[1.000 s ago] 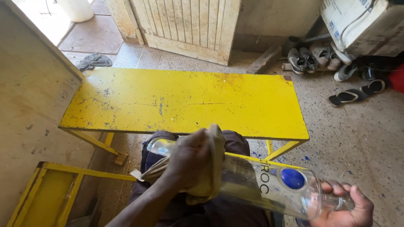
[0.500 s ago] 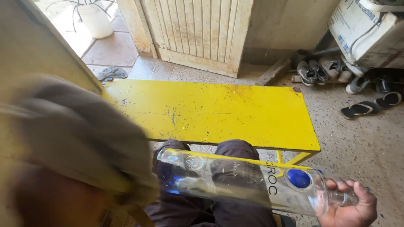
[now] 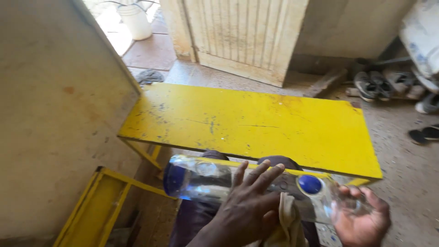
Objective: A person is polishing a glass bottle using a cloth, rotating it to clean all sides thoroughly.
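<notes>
A clear glass bottle (image 3: 201, 180) with a blue base and a round blue label lies on its side over my lap. My right hand (image 3: 363, 222) grips its neck at the lower right. My left hand (image 3: 249, 208) presses flat against the bottle's middle, fingers spread. A pale cloth (image 3: 286, 224) hangs under that palm, between the hand and the glass. A worn yellow table (image 3: 256, 123) stands just beyond the bottle.
A beige wall (image 3: 55, 114) runs along the left. A yellow metal frame (image 3: 91, 206) sits at the lower left. A pale wooden door (image 3: 249, 36), a white bucket (image 3: 135, 20) and several shoes and sandals (image 3: 393, 84) lie further back on the floor.
My left hand, which was lifted close to the camera with the cloth half a second ago, has come back down onto the bottle's middle. The right hand keeps its hold on the neck.
</notes>
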